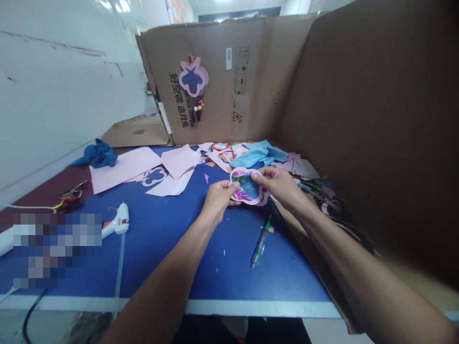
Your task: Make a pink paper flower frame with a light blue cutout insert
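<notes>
Between both hands, above the blue tabletop, is a flower-shaped pink paper cutout (247,187) with a shiny blue, green and magenta middle. My left hand (219,198) pinches its left edge, thumb on the front face. At the upper right edge my right hand (278,182) grips it, thumb also on the front. Another pink layer shows behind the cutout at its lower right. Below the hands a clear pen with a green tip (261,240) lies on the table. A light blue cloth (258,155) sits just behind the cutout.
A white glue gun (120,220) stands at left. Pink paper sheets (124,165) and a dark blue cloth (96,154) lie at back left. A finished-looking flower ornament (193,77) hangs on the cardboard wall (265,86). Tools and scraps (322,193) crowd the right side.
</notes>
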A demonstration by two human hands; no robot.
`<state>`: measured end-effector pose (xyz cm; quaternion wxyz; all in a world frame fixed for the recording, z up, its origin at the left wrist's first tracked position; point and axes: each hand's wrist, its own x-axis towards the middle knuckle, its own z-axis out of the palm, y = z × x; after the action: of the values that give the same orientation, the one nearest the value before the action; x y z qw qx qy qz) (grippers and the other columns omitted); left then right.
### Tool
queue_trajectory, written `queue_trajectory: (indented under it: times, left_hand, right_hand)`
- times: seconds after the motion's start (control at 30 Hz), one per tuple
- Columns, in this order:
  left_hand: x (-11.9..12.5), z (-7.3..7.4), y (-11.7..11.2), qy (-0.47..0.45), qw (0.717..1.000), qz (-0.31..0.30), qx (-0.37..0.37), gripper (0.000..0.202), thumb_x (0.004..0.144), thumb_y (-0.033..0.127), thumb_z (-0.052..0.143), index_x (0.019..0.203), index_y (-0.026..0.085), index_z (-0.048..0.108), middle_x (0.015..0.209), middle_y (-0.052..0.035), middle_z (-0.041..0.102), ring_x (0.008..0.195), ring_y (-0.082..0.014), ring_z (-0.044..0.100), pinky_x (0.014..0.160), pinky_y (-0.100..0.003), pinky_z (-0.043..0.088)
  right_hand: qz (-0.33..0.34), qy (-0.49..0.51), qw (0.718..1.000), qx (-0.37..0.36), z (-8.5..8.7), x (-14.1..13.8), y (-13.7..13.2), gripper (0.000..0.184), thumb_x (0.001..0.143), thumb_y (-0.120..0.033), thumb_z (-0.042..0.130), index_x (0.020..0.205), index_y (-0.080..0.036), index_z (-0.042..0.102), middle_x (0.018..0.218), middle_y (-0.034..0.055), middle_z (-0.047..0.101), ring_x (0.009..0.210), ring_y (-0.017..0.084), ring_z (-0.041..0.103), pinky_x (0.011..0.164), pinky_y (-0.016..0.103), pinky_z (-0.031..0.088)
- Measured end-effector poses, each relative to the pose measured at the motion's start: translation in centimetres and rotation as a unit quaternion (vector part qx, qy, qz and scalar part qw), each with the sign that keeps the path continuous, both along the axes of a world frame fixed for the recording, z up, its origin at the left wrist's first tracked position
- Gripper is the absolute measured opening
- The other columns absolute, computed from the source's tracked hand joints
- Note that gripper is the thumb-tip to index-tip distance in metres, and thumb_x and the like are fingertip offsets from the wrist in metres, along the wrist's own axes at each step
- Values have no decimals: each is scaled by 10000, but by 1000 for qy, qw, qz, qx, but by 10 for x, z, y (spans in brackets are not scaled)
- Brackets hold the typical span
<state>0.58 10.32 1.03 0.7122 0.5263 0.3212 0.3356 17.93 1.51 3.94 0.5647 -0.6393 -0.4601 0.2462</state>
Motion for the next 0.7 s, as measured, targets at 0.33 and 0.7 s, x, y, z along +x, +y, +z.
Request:
queue_trajectory:
  times: [0.33,0.7]
  left_hand:
    - [1,1,-3,3,1000,15,1,287,823,375,893,744,151,731,720,-44,722,617,-142,675,584,-271,601]
    - [1,-1,-2,-13,1000,-19,7,331,765,431,919,877,138,813,775,-75,775,637,-163,695,639,-298,593]
  right_hand:
    - [4,4,1000,6,-1,-2,1,397,728,-576,829,785,-200,715,703,9,651,638,171,529,614,306,415]
    - [12,-4,1000,4,-1,-1,1,405,750,-585,810,808,-190,740,752,29,687,671,176,531,631,304,404]
